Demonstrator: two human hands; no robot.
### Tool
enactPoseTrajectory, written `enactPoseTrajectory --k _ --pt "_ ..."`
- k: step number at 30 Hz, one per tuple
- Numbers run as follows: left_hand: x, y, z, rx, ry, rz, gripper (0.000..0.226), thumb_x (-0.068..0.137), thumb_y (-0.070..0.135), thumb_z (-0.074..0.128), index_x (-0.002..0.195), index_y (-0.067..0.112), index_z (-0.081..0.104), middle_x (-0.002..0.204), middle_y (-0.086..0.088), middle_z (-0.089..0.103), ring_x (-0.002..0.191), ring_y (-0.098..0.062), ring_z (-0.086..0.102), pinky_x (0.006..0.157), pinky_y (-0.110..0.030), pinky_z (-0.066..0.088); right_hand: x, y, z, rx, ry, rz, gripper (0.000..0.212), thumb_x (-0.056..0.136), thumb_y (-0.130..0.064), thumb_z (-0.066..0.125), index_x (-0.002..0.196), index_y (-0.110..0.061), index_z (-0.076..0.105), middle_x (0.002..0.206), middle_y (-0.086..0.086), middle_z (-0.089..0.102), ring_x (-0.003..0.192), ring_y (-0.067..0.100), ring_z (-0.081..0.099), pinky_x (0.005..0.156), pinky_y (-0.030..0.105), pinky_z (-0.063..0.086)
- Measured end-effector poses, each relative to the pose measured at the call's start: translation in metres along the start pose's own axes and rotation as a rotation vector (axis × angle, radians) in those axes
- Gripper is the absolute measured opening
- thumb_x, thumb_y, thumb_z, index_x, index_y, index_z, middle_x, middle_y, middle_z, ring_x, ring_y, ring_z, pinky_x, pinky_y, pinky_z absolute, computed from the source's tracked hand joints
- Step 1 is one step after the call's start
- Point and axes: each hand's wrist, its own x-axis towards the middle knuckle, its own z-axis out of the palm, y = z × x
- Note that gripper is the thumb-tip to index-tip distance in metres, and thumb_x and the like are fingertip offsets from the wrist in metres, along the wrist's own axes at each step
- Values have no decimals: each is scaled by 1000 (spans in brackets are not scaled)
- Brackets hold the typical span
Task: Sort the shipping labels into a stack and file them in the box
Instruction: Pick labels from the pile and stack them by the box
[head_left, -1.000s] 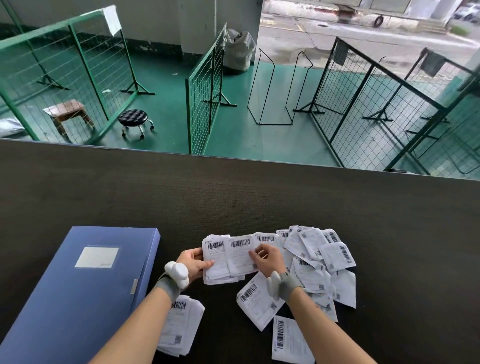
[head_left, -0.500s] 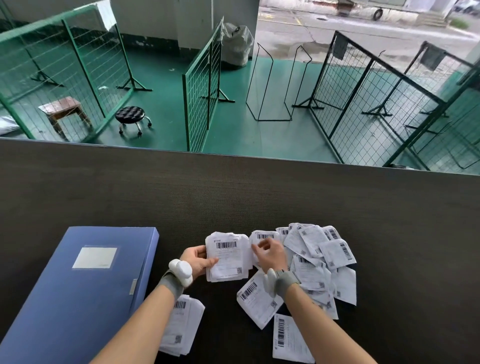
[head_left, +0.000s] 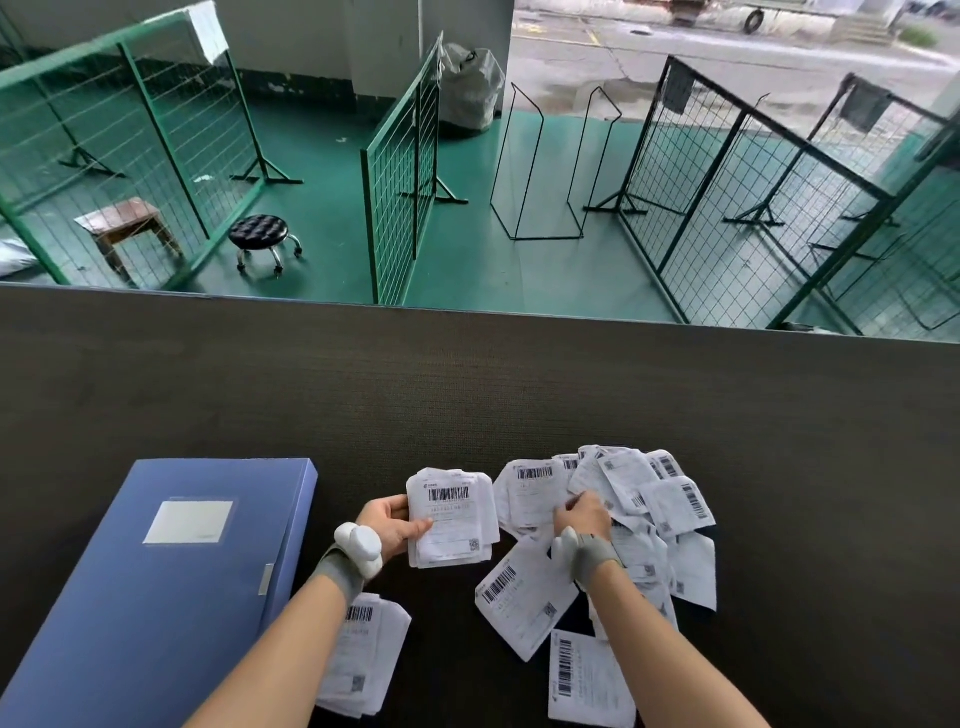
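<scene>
My left hand (head_left: 390, 526) holds a small stack of white shipping labels (head_left: 451, 517) upright-facing, barcode on top, just above the dark table. To its right my right hand (head_left: 582, 517) rests fingers-down on a loose heap of labels (head_left: 649, 506), pinching one label at the heap's left edge. A closed blue file box (head_left: 156, 587) lies flat at the left. A second, finished-looking label stack (head_left: 363, 654) lies partly under my left forearm. Two single labels (head_left: 522, 592) lie near my right wrist.
The dark table (head_left: 467, 395) runs wide beyond the labels to a far edge. Past it, lower down, are a green floor, wire-mesh fence panels (head_left: 400, 171), a black stool (head_left: 258, 234) and a wooden stool (head_left: 127, 221).
The fanned labels between my hands were gathered into one stack in my left hand. My right hand let go of it and moved right onto the loose heap.
</scene>
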Motion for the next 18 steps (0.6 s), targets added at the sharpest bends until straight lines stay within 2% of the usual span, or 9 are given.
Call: enactPoseTrajectory --k 4,7,9,13,16,18 --pt "1 -2 1 12 24 -10 48 80 -11 62 125 -2 51 108 -13 66 106 -34 63 96 -52 50 -8 -5 -5 240 42 -105 10 94 -14 56 87 -8 55 90 10 62 87 27 60 78 31 47" --pt "1 -3 3 12 50 -19 47 80 -13 62 125 -4 51 107 -15 66 104 -35 63 96 -52 49 -9 -4 -7 386 62 -136 13 95 -11 54 83 -11 54 91 13 65 76 31 69 70 42 60" --pt "2 -4 4 13 71 -18 49 79 -13 63 126 -6 51 114 -21 65 108 -37 62 96 -53 49 -10 -2 -9 350 53 -166 10 96 -11 54 87 -9 57 90 11 65 73 29 71 65 39 60" --pt "1 -4 4 12 75 -14 49 79 -13 64 126 -7 51 117 -23 63 110 -38 61 97 -55 48 -4 14 -11 7 125 -189 11 93 -19 57 94 -11 65 98 7 62 93 24 62 83 36 53" --pt "-1 -3 3 15 73 -21 48 79 -12 64 125 -5 51 118 -22 63 111 -37 61 96 -54 48 -7 19 -17 -183 217 -140 16 92 -25 59 98 -13 67 103 6 57 92 22 59 78 32 53" --pt "0 -4 1 18 71 -24 49 79 -11 65 126 -4 51 119 -21 64 111 -36 62 96 -55 49 -8 17 -23 -188 259 -154 17 92 -22 57 100 -12 67 106 7 59 97 27 59 75 32 47"
